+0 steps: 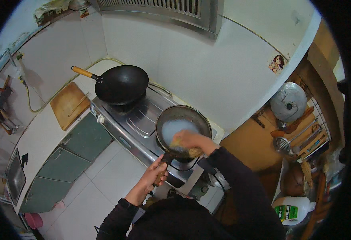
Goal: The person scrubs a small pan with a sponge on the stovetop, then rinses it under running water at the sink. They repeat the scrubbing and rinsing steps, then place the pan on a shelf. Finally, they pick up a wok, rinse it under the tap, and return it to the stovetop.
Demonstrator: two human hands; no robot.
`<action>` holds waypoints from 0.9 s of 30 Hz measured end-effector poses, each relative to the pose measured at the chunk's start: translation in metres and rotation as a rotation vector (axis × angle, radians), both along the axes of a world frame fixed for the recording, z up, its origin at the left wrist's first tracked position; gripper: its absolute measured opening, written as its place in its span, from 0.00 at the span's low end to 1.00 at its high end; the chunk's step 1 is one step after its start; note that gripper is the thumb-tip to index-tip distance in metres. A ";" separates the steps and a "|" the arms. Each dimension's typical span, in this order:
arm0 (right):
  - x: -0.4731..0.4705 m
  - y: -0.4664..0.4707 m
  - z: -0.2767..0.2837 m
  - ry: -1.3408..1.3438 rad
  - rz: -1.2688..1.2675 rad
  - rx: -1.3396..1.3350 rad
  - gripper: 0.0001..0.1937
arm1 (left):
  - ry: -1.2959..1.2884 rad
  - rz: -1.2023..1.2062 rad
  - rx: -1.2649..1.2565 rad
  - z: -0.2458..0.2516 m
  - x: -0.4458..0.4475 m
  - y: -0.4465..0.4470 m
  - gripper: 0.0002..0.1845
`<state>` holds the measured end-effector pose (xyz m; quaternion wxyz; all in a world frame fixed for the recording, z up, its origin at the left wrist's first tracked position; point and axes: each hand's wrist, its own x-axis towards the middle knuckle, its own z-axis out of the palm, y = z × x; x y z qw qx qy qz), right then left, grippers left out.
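A round frying pan point(207, 121) with whitish, cloudy liquid in it rests on the right burner of a stainless steel gas stove point(118, 120). My left hand point(153, 177) grips the pan's handle point(160, 177) near the stove's front edge. Down inside the pan is my right hand point(190, 140), blurred, with its fingers closed on a yellowish scrubber or cloth point(177, 143) at the liquid's lower edge; its exact kind cannot be told. A black wok point(123, 84) with a wooden handle sits on the left burner.
Left of the stove, a wooden cutting board point(69, 105) with chopsticks lies on the white counter point(43, 129), and a sink point(16, 177) is farther along. A range hood point(163, 15) hangs above. At right are a lidded metal pot point(288, 102), a skimmer point(281, 145) and a white plastic jug point(294, 210).
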<state>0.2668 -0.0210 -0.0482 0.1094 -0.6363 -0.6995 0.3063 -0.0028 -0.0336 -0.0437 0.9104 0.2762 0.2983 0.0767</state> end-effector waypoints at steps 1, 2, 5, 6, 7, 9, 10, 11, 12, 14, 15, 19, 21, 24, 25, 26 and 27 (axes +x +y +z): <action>0.005 0.000 0.005 -0.051 -0.052 0.026 0.13 | -0.006 -0.004 0.007 0.000 0.000 0.000 0.35; 0.008 -0.001 0.008 -0.098 -0.121 0.137 0.14 | 0.001 -0.011 -0.004 0.001 -0.001 0.000 0.36; 0.010 -0.003 0.004 -0.347 -0.124 0.014 0.14 | 0.038 -0.003 0.010 0.003 0.000 -0.001 0.35; 0.010 -0.003 0.002 -0.421 -0.111 0.055 0.13 | 0.039 -0.003 0.010 0.004 -0.001 -0.002 0.35; 0.011 -0.001 0.000 -0.466 -0.072 0.043 0.12 | 0.041 -0.005 0.012 0.005 -0.001 -0.002 0.35; 0.017 0.008 -0.001 -0.561 -0.038 0.126 0.11 | 0.032 0.004 0.013 0.006 0.000 -0.002 0.35; 0.023 0.014 0.000 -0.600 -0.052 0.211 0.11 | 0.032 0.005 0.007 0.006 -0.001 -0.001 0.35; 0.029 0.021 0.002 -0.627 -0.059 0.357 0.11 | 0.037 0.007 -0.004 0.006 0.000 -0.001 0.34; 0.036 0.031 0.004 -0.705 0.006 0.359 0.10 | 0.011 0.004 0.001 0.006 0.000 -0.001 0.35; 0.049 0.047 0.008 -0.825 0.159 0.544 0.09 | 0.017 0.012 -0.003 0.006 0.000 -0.001 0.35; 0.053 0.050 0.007 -0.856 0.164 0.453 0.08 | 0.031 0.018 -0.018 0.006 -0.001 -0.002 0.34; 0.070 0.033 0.001 -0.898 0.192 0.311 0.07 | 0.033 0.066 -0.015 0.006 -0.001 -0.003 0.36; 0.074 0.016 -0.006 -0.926 0.164 0.294 0.07 | 0.022 0.082 -0.033 0.005 -0.001 -0.004 0.35; 0.076 -0.003 -0.013 -0.845 0.157 0.122 0.06 | 0.020 0.092 -0.034 0.005 -0.001 -0.004 0.35; 0.074 -0.007 -0.015 -0.803 0.157 0.029 0.06 | 0.023 0.097 -0.047 0.004 -0.001 -0.004 0.35; 0.071 -0.010 -0.018 -0.774 0.155 -0.078 0.06 | 0.023 0.099 -0.042 0.004 -0.001 -0.005 0.35; 0.067 -0.012 -0.020 -0.745 0.152 -0.183 0.06 | 0.023 0.104 -0.043 0.003 -0.001 -0.006 0.35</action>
